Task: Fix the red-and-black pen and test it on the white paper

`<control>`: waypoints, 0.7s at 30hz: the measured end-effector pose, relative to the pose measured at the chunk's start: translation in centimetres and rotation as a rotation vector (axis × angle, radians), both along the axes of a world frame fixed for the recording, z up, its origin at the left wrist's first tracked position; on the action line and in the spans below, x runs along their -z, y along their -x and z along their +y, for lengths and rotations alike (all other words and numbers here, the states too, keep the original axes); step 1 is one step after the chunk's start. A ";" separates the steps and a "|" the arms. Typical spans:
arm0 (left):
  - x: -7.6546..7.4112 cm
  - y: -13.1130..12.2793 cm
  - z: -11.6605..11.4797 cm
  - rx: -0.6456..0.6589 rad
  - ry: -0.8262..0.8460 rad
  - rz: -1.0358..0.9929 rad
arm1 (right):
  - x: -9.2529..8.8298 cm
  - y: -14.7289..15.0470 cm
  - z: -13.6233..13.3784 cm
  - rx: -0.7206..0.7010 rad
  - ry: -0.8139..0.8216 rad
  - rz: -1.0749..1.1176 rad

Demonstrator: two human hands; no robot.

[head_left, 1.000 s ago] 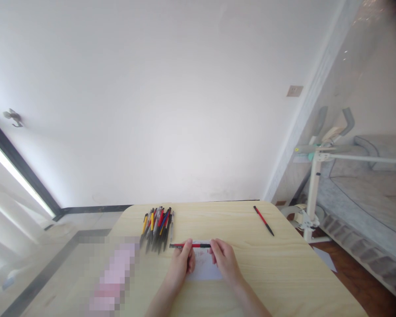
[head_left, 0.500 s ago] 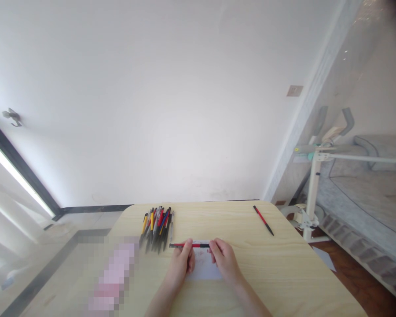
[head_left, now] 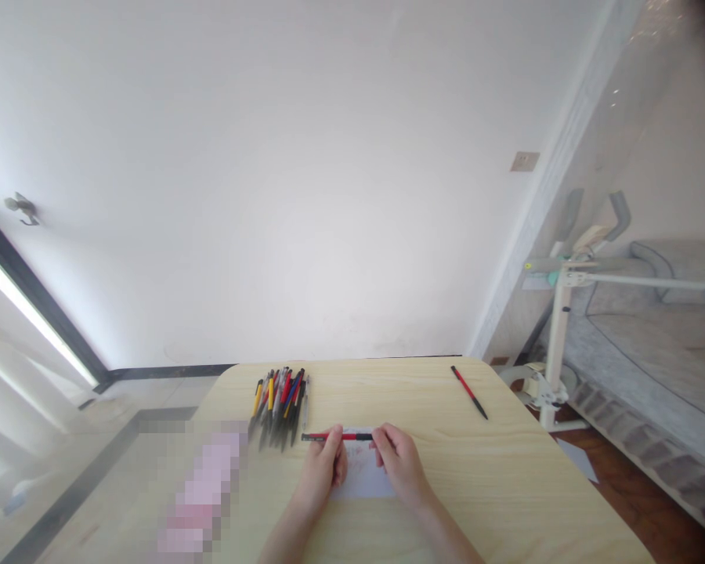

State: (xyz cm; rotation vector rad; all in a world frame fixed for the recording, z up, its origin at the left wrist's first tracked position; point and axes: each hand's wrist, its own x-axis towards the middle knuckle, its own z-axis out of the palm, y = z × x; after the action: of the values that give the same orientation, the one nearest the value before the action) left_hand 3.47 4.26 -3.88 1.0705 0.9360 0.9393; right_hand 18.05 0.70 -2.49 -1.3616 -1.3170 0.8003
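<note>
A red and black pen (head_left: 357, 437) lies level between my two hands, above a small sheet of white paper (head_left: 364, 478) with reddish marks. My left hand (head_left: 326, 458) is closed on its red barrel, thumb on top, and the black end sticks out to the left. The fingers of my right hand (head_left: 398, 458) pinch the black grip end, hiding its tip. Left of my hands, a bunch of pens (head_left: 280, 403) in yellow, red, blue, black and clear lies on the table. Another red and black pen (head_left: 468, 392) lies alone at the far right.
The pale wooden table (head_left: 505, 478) has its far edge against a white wall (head_left: 329, 196). A pixelated pink patch (head_left: 208, 478) shows at the lower left. To the right stand a white exercise machine (head_left: 558, 337) and a grey sofa (head_left: 652, 337).
</note>
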 end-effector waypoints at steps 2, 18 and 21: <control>-0.1 0.0 0.0 -0.004 0.000 0.004 | 0.0 0.0 0.0 -0.002 -0.004 -0.003; -0.3 0.0 0.0 -0.005 0.005 -0.015 | -0.5 0.2 -0.2 0.006 -0.010 0.005; -0.5 0.0 0.0 -0.009 0.011 0.005 | -0.3 0.2 -0.1 0.058 -0.005 -0.019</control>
State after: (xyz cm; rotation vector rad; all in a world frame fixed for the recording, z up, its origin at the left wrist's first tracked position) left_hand 3.51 4.26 -3.39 1.0604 0.9495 0.9378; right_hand 17.85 0.60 -2.22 -1.4001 -1.2880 0.7455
